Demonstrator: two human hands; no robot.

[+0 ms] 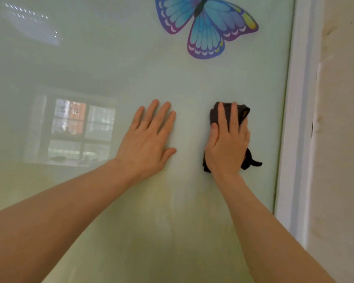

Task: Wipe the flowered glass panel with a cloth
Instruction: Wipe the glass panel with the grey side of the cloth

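Hands (226,139) press cloth (244,113) near panel's (131,68) right edge.

The pale green frosted glass panel (114,64) stands upright, a blue and purple butterfly printed near its top. A dark grey bunched cloth (242,113) lies flat against it, near the panel's right edge

Two bare forearms come up from the lower edge of the view, with no sleeve, cuff or glove on either. The left hand (149,139) and the right hand (228,144) carry no ring, and neither wrist has a watch or a band. The fingernails that show are short and unpainted. Light hair shows faintly along the forearms.
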